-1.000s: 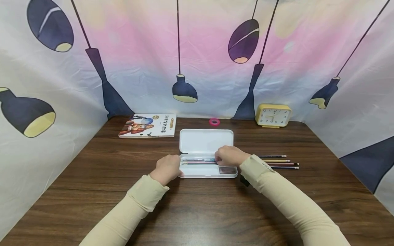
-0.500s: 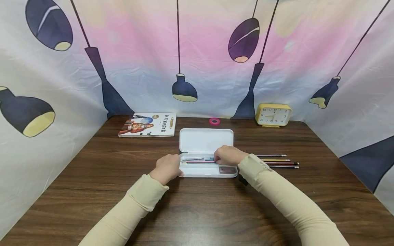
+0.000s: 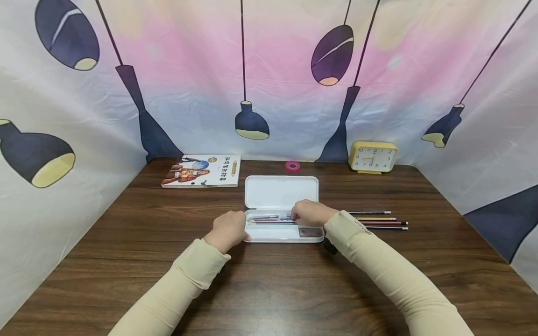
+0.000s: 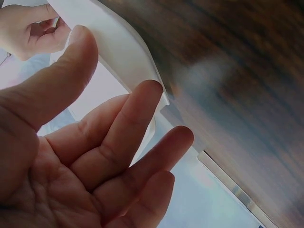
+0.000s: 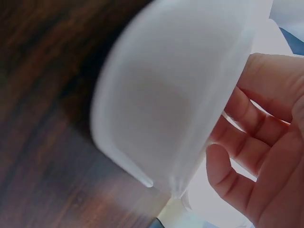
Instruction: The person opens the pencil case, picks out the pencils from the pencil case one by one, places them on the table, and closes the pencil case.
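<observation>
Cream sleeves (image 3: 395, 277) end in cuffs (image 3: 343, 229), one bearing dark markings (image 3: 362, 226).

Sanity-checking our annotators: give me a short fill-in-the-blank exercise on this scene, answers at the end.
1. Reaching into the white pencil case is the person's ____ hand.
2. On the table, ____ pencils show to the right of the case.
3. The frame of the clock is coloured ____.
4. In the head view, the book lies to the ____ of the clock.

Missing words: right; four; yellow; left.
</observation>
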Motion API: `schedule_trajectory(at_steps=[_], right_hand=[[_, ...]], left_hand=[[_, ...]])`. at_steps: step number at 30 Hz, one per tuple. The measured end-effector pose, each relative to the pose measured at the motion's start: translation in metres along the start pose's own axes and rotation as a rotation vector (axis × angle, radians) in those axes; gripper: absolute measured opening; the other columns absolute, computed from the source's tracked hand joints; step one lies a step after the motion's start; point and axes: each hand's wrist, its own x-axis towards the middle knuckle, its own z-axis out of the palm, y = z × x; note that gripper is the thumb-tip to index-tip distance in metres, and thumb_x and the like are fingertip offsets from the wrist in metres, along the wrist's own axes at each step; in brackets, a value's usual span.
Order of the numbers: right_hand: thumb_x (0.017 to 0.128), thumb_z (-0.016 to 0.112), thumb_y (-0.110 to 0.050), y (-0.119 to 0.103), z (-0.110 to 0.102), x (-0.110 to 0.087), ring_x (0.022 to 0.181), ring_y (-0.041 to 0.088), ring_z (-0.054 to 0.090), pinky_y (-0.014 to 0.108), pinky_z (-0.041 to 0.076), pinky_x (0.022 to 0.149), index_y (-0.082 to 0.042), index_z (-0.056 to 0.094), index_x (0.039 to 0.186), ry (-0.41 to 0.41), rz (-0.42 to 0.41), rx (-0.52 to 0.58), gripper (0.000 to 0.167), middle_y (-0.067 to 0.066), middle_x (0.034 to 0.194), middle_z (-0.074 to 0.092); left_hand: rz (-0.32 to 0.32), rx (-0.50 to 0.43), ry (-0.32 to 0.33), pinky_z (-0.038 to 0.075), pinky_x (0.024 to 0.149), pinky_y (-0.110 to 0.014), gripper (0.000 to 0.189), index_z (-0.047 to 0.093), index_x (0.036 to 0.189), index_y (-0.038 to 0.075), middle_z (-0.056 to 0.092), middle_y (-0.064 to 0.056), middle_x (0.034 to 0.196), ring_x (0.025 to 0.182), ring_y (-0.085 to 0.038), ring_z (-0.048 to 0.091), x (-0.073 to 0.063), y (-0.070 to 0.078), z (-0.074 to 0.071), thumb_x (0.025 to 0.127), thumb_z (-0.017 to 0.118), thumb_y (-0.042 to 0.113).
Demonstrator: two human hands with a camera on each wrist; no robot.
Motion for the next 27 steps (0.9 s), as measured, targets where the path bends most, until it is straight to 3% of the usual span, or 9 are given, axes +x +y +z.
schedule_trajectory(at_steps=[8, 15, 27], right_hand=[[0.079, 0.06, -0.01, 0.004, 0.003, -0.004, 0.069, 0.009, 0.051, 0.027, 0.044, 0.066, -0.008, 0.066, 0.083, 0.042, 0.033, 0.016, 0.007, -0.002, 0.078, 0.058], [0.077, 0.062, -0.01, 0.006, -0.004, -0.01, 0.065, 0.009, 0.047, 0.025, 0.043, 0.062, -0.009, 0.067, 0.081, 0.099, 0.013, 0.005, 0.007, -0.005, 0.072, 0.054], [0.078, 0.062, -0.011, 0.014, -0.013, -0.025, 0.064, 0.01, 0.046, 0.026, 0.041, 0.059, -0.009, 0.065, 0.082, 0.076, 0.067, -0.009, 0.006, -0.005, 0.071, 0.05]], left_hand=[[-0.003, 0.0, -0.009, 0.042, 0.05, -0.036, 0.035, 0.06, 0.078, 0.003, 0.061, -0.01, 0.076, 0.065, -0.02, 0.054, 0.0, 0.001, 0.001, 0.063, 0.077, 0.029], [-0.002, 0.002, 0.006, 0.042, 0.049, -0.036, 0.034, 0.06, 0.075, 0.004, 0.061, -0.01, 0.075, 0.064, -0.02, 0.054, 0.0, 0.001, 0.0, 0.062, 0.077, 0.03], [-0.004, 0.006, -0.005, 0.042, 0.049, -0.036, 0.034, 0.059, 0.074, 0.004, 0.061, -0.01, 0.074, 0.066, -0.021, 0.055, 0.0, 0.001, -0.001, 0.062, 0.076, 0.03]])
